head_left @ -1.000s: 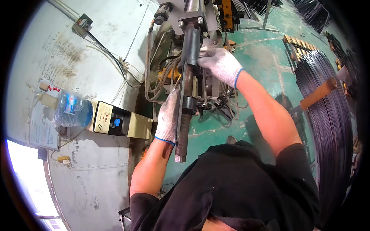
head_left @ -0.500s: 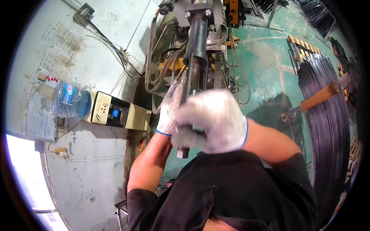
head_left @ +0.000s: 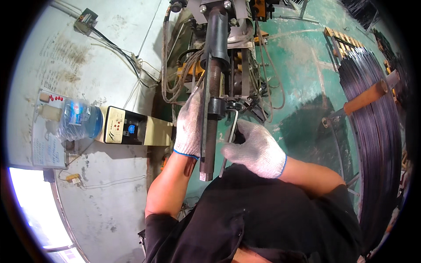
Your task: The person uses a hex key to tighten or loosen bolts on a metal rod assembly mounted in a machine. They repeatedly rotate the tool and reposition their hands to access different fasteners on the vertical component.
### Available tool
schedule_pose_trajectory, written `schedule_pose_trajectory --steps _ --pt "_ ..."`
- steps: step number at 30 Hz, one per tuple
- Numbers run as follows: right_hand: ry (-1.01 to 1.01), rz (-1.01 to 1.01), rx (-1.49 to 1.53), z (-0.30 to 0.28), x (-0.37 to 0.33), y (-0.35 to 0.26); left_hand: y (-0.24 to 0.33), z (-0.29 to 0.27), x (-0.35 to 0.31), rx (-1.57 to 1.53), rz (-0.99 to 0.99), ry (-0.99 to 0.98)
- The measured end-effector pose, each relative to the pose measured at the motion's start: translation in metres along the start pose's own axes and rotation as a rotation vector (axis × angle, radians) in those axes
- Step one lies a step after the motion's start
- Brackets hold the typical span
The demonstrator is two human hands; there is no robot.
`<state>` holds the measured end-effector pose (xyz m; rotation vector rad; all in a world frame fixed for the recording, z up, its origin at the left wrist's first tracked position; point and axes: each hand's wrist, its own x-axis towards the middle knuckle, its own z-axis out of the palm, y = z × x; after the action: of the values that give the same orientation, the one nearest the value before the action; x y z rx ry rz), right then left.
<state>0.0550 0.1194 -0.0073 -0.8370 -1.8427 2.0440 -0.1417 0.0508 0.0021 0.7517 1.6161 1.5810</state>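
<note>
Hex key (head_left: 230, 131) gripped in right hand (head_left: 256, 151).

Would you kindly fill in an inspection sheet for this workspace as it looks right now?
Surface: green painted floor, worn and stained; pale concrete area at left.
Job's things: dark threaded rod jutting from the machine; bent hex key set at the black collar.
Clutter: water bottle lying by a beige control box.
Grippers: left hand, gloved, closed on the rod; right hand, gloved, gripping the hex key.
Cables: hoses and wires hanging in a tangle around the machine.
Surroundings: bundle of long dark rods on a rack at right; wooden pallet.
</note>
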Motion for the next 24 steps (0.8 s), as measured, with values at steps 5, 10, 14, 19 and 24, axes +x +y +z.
schedule_pose_trajectory --steps 5,10,14,19,24 --pt "-0.134 0.061 -0.041 0.006 -0.018 -0.027 -0.002 -0.004 0.003 0.093 -0.040 -0.080" --pt "-0.095 -0.200 -0.369 -0.017 -0.001 0.024 0.004 0.001 0.004 0.237 -0.023 -0.064" --pt "0.070 -0.505 -0.799 -0.060 0.044 0.057 0.002 0.007 0.003 -0.123 -0.172 0.024" --pt "0.373 -0.390 -1.080 -0.097 0.100 0.023 -0.002 0.003 0.007 0.031 -0.119 0.006" --pt "0.413 -0.378 -1.060 -0.106 0.149 0.020 0.001 0.010 0.007 -0.012 -0.225 0.172"
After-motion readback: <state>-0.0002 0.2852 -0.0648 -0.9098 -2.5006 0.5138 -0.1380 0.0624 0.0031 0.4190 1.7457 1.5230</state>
